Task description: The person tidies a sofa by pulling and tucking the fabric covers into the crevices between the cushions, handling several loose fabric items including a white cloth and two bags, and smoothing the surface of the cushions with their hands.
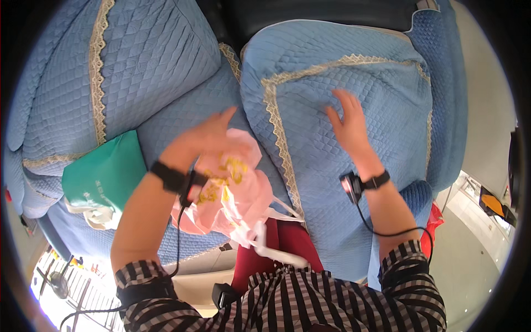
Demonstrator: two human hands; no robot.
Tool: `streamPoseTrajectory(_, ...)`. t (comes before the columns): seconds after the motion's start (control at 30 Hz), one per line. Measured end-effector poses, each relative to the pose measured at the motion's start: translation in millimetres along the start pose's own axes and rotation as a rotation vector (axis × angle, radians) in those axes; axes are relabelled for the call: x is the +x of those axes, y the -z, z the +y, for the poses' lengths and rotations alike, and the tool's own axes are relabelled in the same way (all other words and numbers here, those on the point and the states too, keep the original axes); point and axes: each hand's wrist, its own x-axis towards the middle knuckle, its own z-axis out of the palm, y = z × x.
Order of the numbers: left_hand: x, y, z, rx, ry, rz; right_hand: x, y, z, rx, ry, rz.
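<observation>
A pink plastic bag (253, 189) with yellow print and white handles lies crumpled in front of me, partly over my lap. My left hand (207, 135) reaches across its upper part, blurred, with fingers spread; whether it touches the bag is hard to see. My right hand (348, 122) hovers above the quilted blue sofa cover (315, 166) with fingers apart, holding nothing. On each wrist sits a strapped device with a black cable.
Left of the bag, a green pouch (105, 172) bearing writing leans on the blue sofa, a whitish cloth (95, 213) beneath it. Lace trim (276, 120) borders the cover. Something red (431, 228) lies beside the sofa at right, near the pale floor (468, 249). A fan (60, 284) stands lower left.
</observation>
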Motion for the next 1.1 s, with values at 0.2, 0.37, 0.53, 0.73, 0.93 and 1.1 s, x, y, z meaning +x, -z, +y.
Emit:
streamPoseTrajectory(0.2,-130.2,-62.3,-38.6,0.330,0.283,0.038,-186.0,29.7,7.6,-0.064,-0.243,-0.295)
streamPoseTrajectory(0.37,-225.6,-7.7,-60.6,0.595,0.619,0.103,-310.5,78.5,-0.3,0.023,-0.327,-0.593)
streamPoseTrajectory(0.53,-296.5,48.4,-70.1,0.546,0.683,0.640,-383.6,150.2,-20.0,0.078,-0.731,-0.659)
streamPoseTrajectory(0.73,-305.6,54.2,-2.5,0.562,0.103,0.843,-468.1,209.8,-26.9,0.036,-0.950,-0.566)
streamPoseTrajectory(0.93,-332.1,14.6,67.9,0.309,0.121,0.583,-503.5,220.8,-13.5,0.135,-0.958,-0.396)
streamPoseTrajectory(1.1,-350.3,7.5,119.4,0.328,0.119,0.520,-524.1,221.7,-15.7,0.265,-1.003,-0.217)
